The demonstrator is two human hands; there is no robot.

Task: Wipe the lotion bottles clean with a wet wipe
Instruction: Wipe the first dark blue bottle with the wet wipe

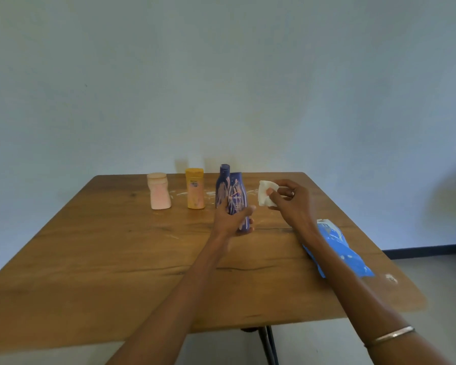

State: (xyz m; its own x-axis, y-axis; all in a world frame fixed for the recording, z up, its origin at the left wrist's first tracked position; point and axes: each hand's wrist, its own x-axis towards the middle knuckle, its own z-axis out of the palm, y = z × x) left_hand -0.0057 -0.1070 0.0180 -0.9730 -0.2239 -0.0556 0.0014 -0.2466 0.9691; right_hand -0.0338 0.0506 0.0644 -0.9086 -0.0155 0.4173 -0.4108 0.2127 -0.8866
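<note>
Wooden surface: pink bottle, orange bottle, blue bottle standing; left hand holds streaked blue bottle; right hand pinches wet wipe; blue wipe packet.

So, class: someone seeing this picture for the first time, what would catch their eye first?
Probably the two hands at mid-table: the left hand grips a smeared dark blue bottle, while the right hand pinches a white wet wipe beside it. Next, the bright blue wipes pack near the table's right edge.
</note>
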